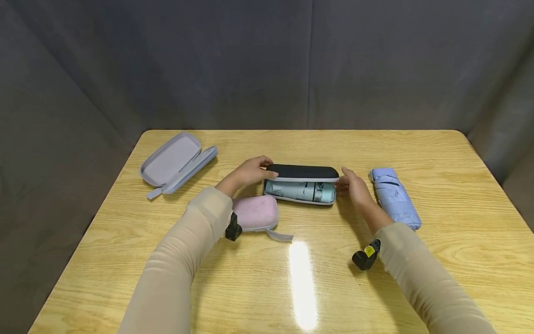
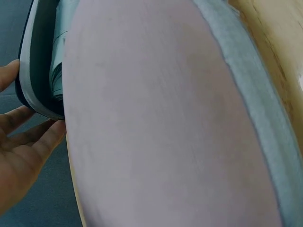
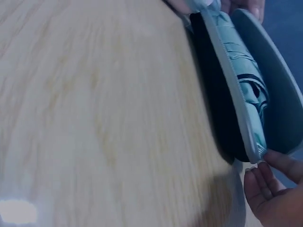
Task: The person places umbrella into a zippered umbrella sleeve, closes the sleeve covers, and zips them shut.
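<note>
The light wood-grain table [image 1: 342, 301] has rounded far corners, with a dark grey fabric curtain [image 1: 250, 69] beyond. Wood surface shows between the black oblong fabric-covered case [image 1: 302, 172] and the far edge, and along the near side. The folded periwinkle-blue fabric umbrella [image 1: 394, 199] lies right of the right hand [image 1: 356, 188], well apart from the right edge.

The black case, at table centre, stands part-open, lid raised on the far side; a folded pale-teal fabric umbrella [image 1: 288, 190] lies lengthwise inside. The left hand [image 1: 248, 172] grips the lid's left end between thumb and fingers. The right fingertips touch the case's right end; whether they pinch it cannot be told.

The pink rounded fabric case [image 1: 258, 212] sits closed, just beside on the near left. The grey-lavender oblong case [image 1: 173, 160] lies open at far left.
</note>
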Motion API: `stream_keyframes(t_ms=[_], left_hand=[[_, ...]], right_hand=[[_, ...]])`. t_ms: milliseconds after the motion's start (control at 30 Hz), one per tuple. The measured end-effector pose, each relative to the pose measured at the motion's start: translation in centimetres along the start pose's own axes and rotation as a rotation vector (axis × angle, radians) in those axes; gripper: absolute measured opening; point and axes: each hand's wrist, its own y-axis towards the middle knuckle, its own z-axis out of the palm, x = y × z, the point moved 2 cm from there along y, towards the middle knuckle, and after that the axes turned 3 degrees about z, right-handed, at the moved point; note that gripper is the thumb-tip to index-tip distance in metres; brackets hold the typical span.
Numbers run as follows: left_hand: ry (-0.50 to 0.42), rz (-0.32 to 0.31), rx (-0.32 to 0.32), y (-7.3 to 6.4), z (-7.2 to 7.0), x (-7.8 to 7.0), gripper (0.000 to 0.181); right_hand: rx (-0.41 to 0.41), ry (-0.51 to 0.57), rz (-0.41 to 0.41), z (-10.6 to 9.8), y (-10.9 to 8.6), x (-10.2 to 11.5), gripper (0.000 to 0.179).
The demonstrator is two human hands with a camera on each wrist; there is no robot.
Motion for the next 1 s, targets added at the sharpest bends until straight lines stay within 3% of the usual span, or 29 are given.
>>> stream_keyframes(t_ms=[167,333,433,633,800,1000], left_hand=[[0.003,0.0,0.017,0.0,0.0,0.0,0.055],[-0.003,0.01,0.022,0.2,0.2,0.0,0.056],[0.005,0.012,0.016,0.2,0.2,0.0,0.057],[0.032,0.002,0.008,0.0,0.3,0.1,0.058],[0.046,0.013,-0.001,0.1,0.6,0.1,0.056],[0.138,0.053,-0.013,0.3,0.8,-0.1,0.059]], right_hand=[[-0.052,0.087,0.085,0.0,0.8,-0.4,0.076],[-0.104,0.269,0.164,-0.4,2.1,-1.6,0.068],[-0.104,0.288,0.171,-0.3,2.3,-1.7,0.061],[-0.102,0.176,0.138,0.2,1.0,-0.1,0.045],[-0.103,0.017,0.127,0.5,0.1,1.1,0.048],[-0.065,-0.118,0.144,0.6,-0.4,1.5,0.049]])
